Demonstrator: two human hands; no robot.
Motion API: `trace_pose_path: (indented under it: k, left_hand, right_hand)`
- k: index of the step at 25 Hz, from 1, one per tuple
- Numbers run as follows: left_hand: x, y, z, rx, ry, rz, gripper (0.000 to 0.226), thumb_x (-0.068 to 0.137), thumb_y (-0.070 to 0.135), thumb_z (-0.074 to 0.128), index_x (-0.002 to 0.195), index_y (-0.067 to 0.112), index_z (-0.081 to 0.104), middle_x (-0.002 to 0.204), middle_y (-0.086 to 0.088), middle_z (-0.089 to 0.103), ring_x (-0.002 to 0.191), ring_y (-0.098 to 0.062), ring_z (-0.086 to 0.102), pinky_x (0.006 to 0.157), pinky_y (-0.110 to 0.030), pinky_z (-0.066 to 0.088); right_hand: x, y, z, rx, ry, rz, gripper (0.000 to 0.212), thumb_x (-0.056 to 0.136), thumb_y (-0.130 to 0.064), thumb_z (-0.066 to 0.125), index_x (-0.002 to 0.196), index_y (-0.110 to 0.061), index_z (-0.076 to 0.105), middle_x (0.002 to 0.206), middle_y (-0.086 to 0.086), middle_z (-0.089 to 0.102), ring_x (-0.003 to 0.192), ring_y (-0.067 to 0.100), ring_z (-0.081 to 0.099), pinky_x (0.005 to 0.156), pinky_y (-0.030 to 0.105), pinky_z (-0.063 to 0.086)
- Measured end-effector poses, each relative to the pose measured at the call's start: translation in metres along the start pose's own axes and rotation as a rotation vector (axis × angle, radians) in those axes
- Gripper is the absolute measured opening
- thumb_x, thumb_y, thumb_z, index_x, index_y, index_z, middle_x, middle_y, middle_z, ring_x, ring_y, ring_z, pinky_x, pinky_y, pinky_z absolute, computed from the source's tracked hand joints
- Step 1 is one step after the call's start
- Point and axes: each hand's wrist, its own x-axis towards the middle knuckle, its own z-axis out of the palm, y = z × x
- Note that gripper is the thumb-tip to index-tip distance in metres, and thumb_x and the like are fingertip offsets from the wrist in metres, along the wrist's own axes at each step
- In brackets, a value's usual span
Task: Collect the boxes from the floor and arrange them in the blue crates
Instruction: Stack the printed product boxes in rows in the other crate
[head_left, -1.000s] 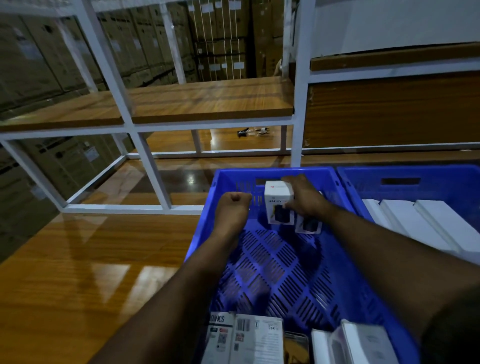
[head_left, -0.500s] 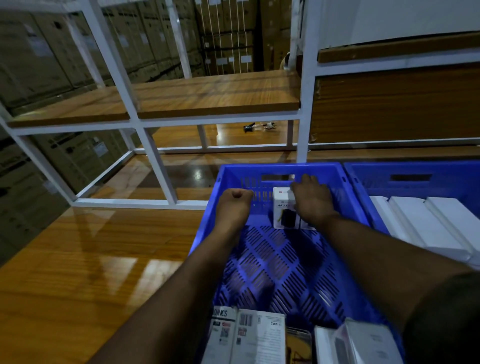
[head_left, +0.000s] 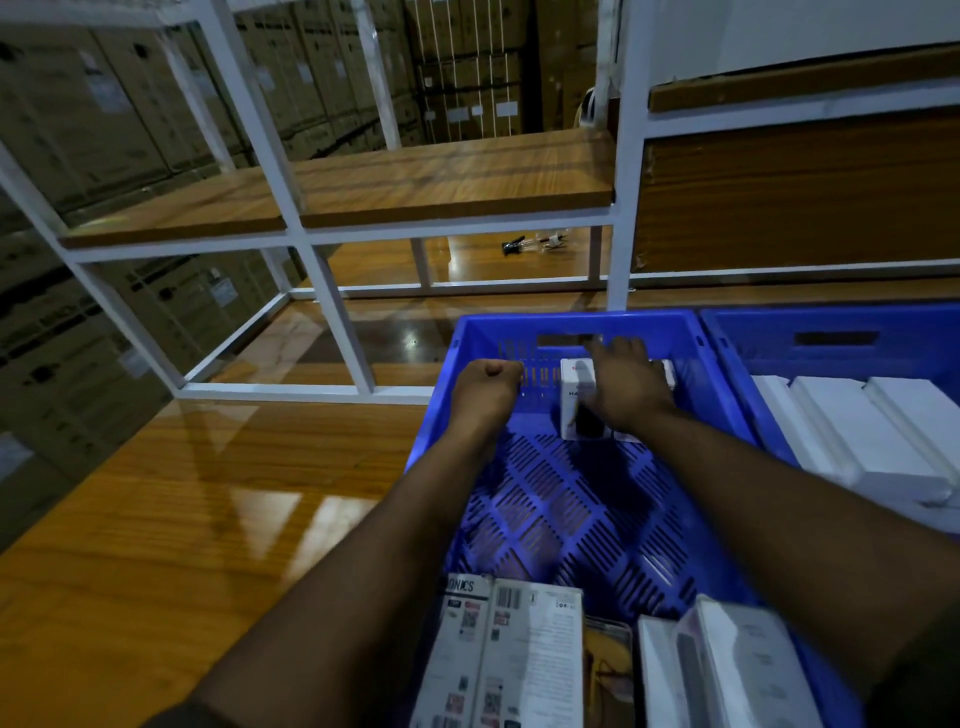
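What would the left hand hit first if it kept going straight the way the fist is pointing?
Probably the slotted far wall of the blue plastic crate. The left hand, a closed fist, points at it from close by; depth is unclear, so the gap can't be judged.

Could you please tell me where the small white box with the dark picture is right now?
In the head view, the small white box stands against the far wall of the left blue plastic crate, under the right hand.

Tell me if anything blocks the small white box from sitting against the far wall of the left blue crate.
Nothing visible does. The small white box already stands at the far wall of the left blue crate, with the right hand over it. The left hand, fisted, is beside it.
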Motion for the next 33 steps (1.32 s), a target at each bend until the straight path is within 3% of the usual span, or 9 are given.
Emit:
trace_pose_path:
  k: [4,6,9,13,15,22,27,30,33]
  left_hand:
    - [-0.004,0.004,0.001,-0.059,-0.031,-0.025,0.033,0.099,0.02,0.055,0.067,0.018,0.058,0.075,-0.008,0.06,0.078,-0.023,0.052,0.071,-0.035,0.037]
    - [-0.005,0.004,0.0,-0.062,-0.03,-0.024,0.032,0.099,0.021,0.055,0.067,0.019,0.059,0.073,-0.007,0.061,0.078,-0.023,0.053,0.071,-0.036,0.038]
    - [-0.007,0.005,-0.003,-0.065,-0.029,-0.038,0.031,0.099,0.021,0.055,0.068,0.018,0.059,0.072,-0.005,0.061,0.078,-0.024,0.053,0.071,-0.036,0.039]
    - [-0.012,0.007,-0.006,-0.113,-0.033,-0.049,0.03,0.101,0.022,0.054,0.072,0.017,0.06,0.071,-0.004,0.061,0.079,-0.024,0.052,0.065,-0.033,0.039]
    - [-0.014,0.008,-0.008,-0.112,-0.043,-0.044,0.028,0.101,0.022,0.054,0.074,0.016,0.06,0.073,-0.004,0.062,0.079,-0.024,0.054,0.064,-0.03,0.04]
    - [-0.019,0.008,-0.01,-0.094,-0.083,-0.035,0.025,0.102,0.025,0.055,0.08,0.015,0.058,0.084,-0.006,0.065,0.079,-0.019,0.061,0.063,-0.028,0.046]
    - [-0.019,0.007,-0.007,-0.106,-0.133,-0.047,0.02,0.1,0.028,0.057,0.085,0.015,0.058,0.088,-0.006,0.067,0.077,-0.016,0.063,0.064,-0.029,0.047]
    - [-0.021,0.008,-0.004,-0.116,-0.136,-0.055,0.019,0.1,0.028,0.057,0.086,0.016,0.059,0.086,-0.003,0.067,0.081,-0.016,0.065,0.068,-0.03,0.048]
    - [-0.025,0.011,-0.003,-0.127,-0.171,-0.067,0.022,0.101,0.027,0.056,0.082,0.016,0.059,0.082,-0.001,0.066,0.077,-0.013,0.063,0.067,-0.029,0.048]
  right_hand:
    - [-0.027,-0.023,-0.015,0.254,-0.033,-0.008,0.036,0.087,-0.036,0.069,0.118,-0.02,0.063,0.122,0.008,0.06,0.114,0.028,0.056,0.091,0.041,0.051]
    - [-0.044,-0.032,-0.022,0.329,-0.204,-0.094,0.026,0.089,-0.037,0.067,0.092,-0.011,0.071,0.098,0.011,0.07,0.087,0.03,0.064,0.075,0.039,0.053]
    - [-0.079,-0.048,-0.035,0.338,-0.56,-0.252,0.045,0.092,-0.043,0.063,0.063,-0.009,0.057,0.061,0.009,0.051,0.055,0.024,0.045,0.061,0.039,0.045]
    - [-0.127,-0.064,-0.032,0.303,-0.958,-0.292,0.058,0.089,-0.054,0.062,0.087,0.003,0.067,0.074,0.007,0.053,0.068,0.023,0.054,0.077,0.045,0.059]
    - [-0.138,-0.066,-0.031,0.32,-1.053,-0.288,0.053,0.088,-0.056,0.061,0.083,-0.003,0.061,0.071,0.006,0.046,0.063,0.024,0.049,0.07,0.04,0.054]
    - [-0.143,-0.07,-0.036,0.334,-1.054,-0.337,0.061,0.085,-0.061,0.063,0.052,-0.017,0.035,0.053,0.005,0.033,0.048,0.022,0.028,0.057,0.035,0.033]
    - [-0.142,-0.062,-0.038,0.616,-1.066,-0.162,0.043,0.073,-0.041,0.083,0.084,-0.015,0.051,0.073,0.004,0.045,0.06,0.016,0.036,0.053,0.028,0.036]
    - [-0.133,-0.053,-0.046,0.74,-1.019,-0.093,0.043,0.068,-0.033,0.088,0.097,-0.014,0.063,0.095,0.01,0.058,0.083,0.023,0.049,0.071,0.036,0.043]
    - [-0.115,-0.034,-0.059,0.858,-0.91,-0.018,0.052,0.076,-0.032,0.083,0.107,0.005,0.063,0.097,0.022,0.057,0.089,0.029,0.052,0.081,0.041,0.043]
